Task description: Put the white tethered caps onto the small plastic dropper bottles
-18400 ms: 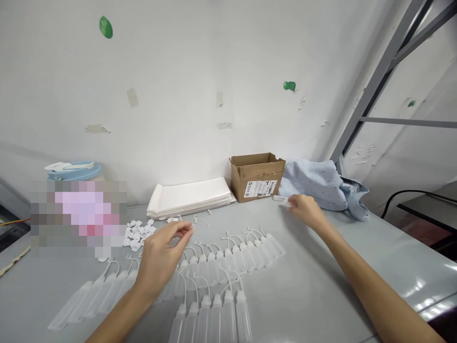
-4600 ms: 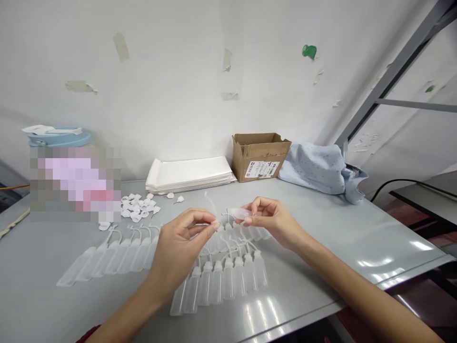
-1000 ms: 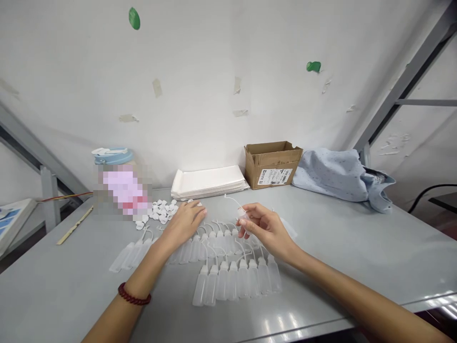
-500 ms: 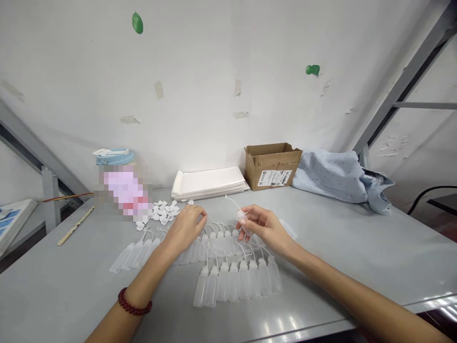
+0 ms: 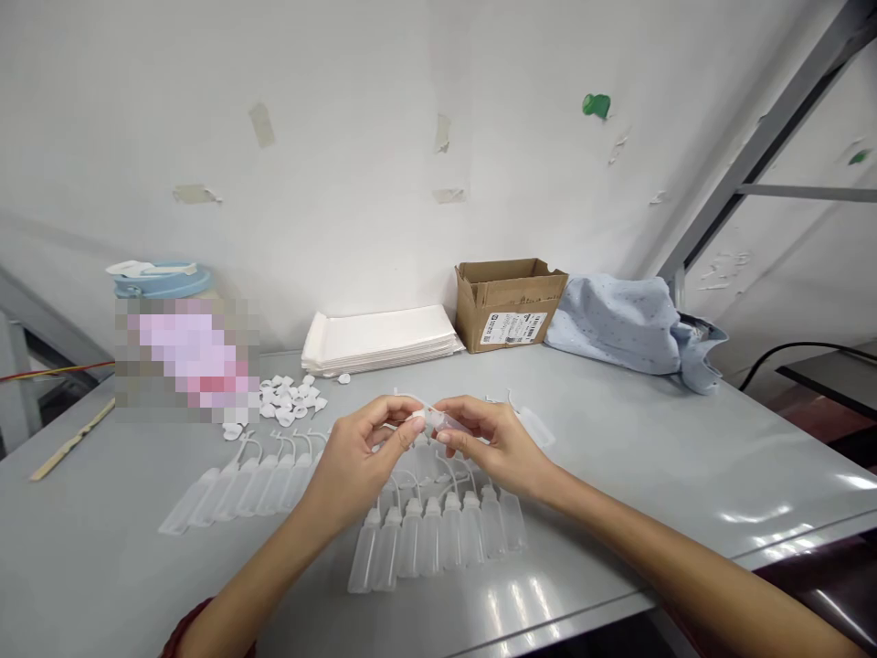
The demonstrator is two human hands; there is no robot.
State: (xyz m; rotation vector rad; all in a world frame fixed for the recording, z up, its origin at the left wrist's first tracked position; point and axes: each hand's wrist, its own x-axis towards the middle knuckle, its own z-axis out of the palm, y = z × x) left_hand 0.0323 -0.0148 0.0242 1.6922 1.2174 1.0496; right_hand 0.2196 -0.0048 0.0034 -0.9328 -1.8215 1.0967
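My right hand (image 5: 497, 440) is closed round a small translucent squeeze bottle (image 5: 445, 420), tilted so that its neck points left. From the neck a thin white spout tube (image 5: 409, 396) reaches up and left. At the neck my left hand (image 5: 363, 461) pinches a small white cap (image 5: 419, 417), mostly covered by the fingertips. Below the hands lies a front row of similar bottles (image 5: 431, 544) with thin tubes. Further left is another row of bottles (image 5: 264, 484), partly hidden by my left forearm. Loose white caps (image 5: 291, 399) are heaped beyond it.
White padded envelopes (image 5: 380, 338) are stacked by the wall, beside an open cardboard box (image 5: 511, 306) and a pale blue cloth (image 5: 617, 324). A single bottle (image 5: 535, 426) lies right of my hand. A wooden stick (image 5: 72, 440) and a blue-lidded container (image 5: 163, 279) are at left.
My left hand has moved right from beside the cap pile to the bottle in my right hand. The bottle has tipped over to the left. The view has shifted slightly right.
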